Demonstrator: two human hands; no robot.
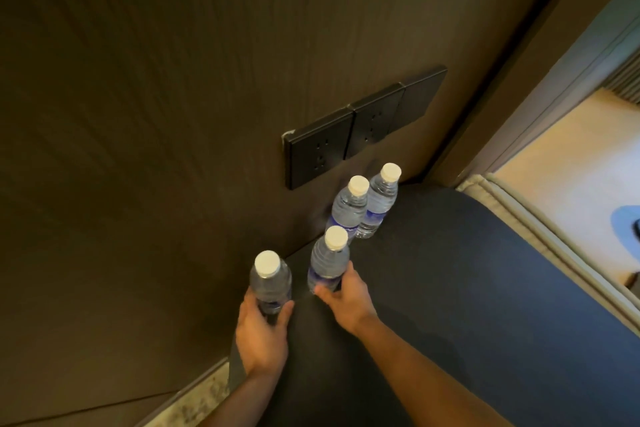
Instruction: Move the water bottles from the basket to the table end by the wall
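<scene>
Two clear water bottles with white caps, one [349, 210] and another [381, 201], stand upright side by side on the dark table [467, 288], close to the wall. My right hand [346, 298] grips the lower part of a third bottle [327, 263], which stands just in front of them. My left hand [261, 329] holds a fourth bottle [269, 282] by its base at the table's left edge, next to the wall. The basket is out of view.
A dark wood wall [173, 114] with a row of black power sockets [360, 128] rises right behind the bottles. To the right of the table lies a light bed edge [540, 246]. Pale floor [194, 402] shows at the lower left.
</scene>
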